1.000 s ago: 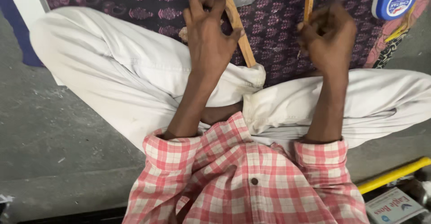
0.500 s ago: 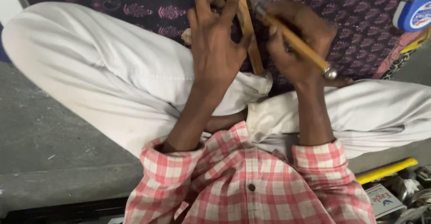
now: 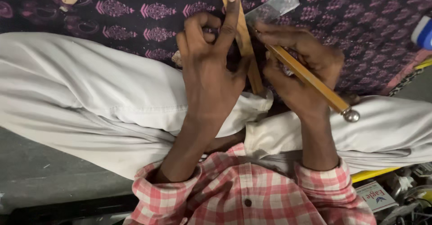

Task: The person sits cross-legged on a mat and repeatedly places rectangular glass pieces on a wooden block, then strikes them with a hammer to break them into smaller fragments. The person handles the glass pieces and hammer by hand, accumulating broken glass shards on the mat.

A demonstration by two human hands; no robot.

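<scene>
Left hand presses a flat, pale wooden strip, forefinger pointing to twelve o'clock. Right hand grips tight a slim wooden-handled tool, its metal knob at four o'clock.

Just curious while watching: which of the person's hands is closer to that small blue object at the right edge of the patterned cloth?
The right. The right hand, gripping a wooden-handled tool, lies between the middle and the blue object. The left hand presses a wooden strip farther away.
</scene>
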